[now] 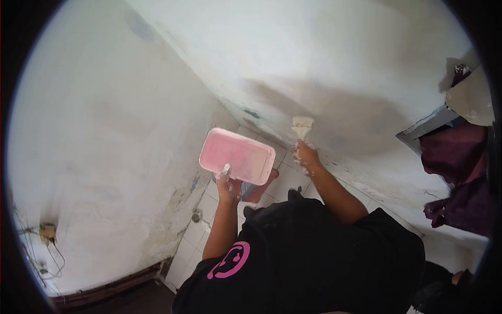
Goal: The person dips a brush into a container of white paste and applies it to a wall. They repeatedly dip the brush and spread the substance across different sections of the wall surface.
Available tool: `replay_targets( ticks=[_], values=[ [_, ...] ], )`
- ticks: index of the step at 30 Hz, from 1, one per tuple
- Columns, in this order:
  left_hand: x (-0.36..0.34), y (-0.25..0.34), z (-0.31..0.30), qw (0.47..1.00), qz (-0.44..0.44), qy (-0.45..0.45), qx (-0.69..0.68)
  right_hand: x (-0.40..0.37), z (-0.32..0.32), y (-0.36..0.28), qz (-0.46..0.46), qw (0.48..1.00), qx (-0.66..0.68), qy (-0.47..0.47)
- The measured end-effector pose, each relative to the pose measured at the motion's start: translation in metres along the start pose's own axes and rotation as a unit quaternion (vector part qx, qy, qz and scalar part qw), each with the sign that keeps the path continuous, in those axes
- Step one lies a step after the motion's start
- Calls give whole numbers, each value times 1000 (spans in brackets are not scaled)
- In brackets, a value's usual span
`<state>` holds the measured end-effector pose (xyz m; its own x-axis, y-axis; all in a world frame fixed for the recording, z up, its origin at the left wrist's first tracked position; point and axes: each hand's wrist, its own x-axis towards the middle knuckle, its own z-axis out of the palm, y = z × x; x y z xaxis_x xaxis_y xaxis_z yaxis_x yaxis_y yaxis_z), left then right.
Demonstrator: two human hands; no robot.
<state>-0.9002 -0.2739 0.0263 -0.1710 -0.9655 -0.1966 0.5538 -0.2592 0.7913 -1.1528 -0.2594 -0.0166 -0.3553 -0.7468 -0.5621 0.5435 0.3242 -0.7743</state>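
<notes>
My left hand point(228, 189) grips the near edge of a pink plastic tray point(212, 152), its white-smeared thumb over the rim and the other fingers hidden beneath. The tray is tilted a little and has a pale smear inside at its right end. In my right hand point(307, 154) is a wide flat paintbrush point(303, 125), its pale head pointing up and away, close to the lower part of the wall point(345, 68). White clumps cling to my right fingers and wrist.
Two whitish walls meet in a corner ahead, with flaking patches low down. White floor tiles point(282, 180) lie below, with a reddish object point(265, 187) under the tray. Wires hang from a socket box point(47, 233) at left. Maroon cloth point(452, 152) hangs at right.
</notes>
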Motion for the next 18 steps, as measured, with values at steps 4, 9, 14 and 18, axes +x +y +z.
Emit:
replay_targets(
  ticks=[4,9,14,18],
  values=[
    [-3,-4,-3,999,46,-17,8,-54,-20,-58,-84,985,-47,-146],
    [-27,15,24,998,51,-32,7,-134,-26,-142,-171,900,-273,-293],
    [-52,11,28,996,63,-54,-41,-184,-8,-121,-179,842,-348,-371],
    [-82,-1,14,995,94,-12,12,-195,-16,-89,-40,836,-349,-423]
  ],
)
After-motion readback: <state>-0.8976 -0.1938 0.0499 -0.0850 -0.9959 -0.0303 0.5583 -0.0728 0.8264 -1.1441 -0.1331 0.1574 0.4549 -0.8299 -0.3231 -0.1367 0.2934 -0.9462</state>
